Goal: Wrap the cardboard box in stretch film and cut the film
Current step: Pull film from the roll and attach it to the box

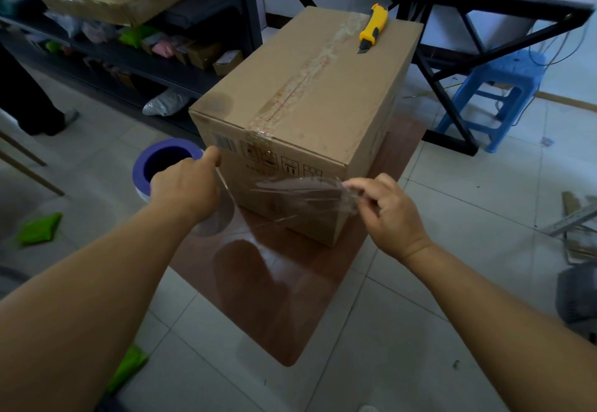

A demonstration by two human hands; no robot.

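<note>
Cardboard box (307,114): it stands taped shut on a brown mat (274,298) on the tiled floor, at 12 o'clock from you, with no full turn of film round it yet.
Left hand (185,187): you hold the stretch film roll (161,166) at the box's near-left corner, thumb pointing at the barcode; how your fingers sit on the roll is hidden behind the hand.
Right hand (386,214): your fingertips pinch the bunched free end of the stretch film (300,195) against the near face, toward the 3 o'clock corner.
Risk, film end: the end is crumpled into a rope, so it has little cling; pull the roll hard and it will likely slip from your pinch or tear.
Risk, slack: the sheet sags low on the face; wrapping from here could leave a loose, wrinkled first band.
Risk, utility knife (373,28): it lies loose on the box top at 1 o'clock, blade end toward you; turning or jolting the box could slide it off.
Risk, box: it may shift on the glossy mat under tension.
</note>
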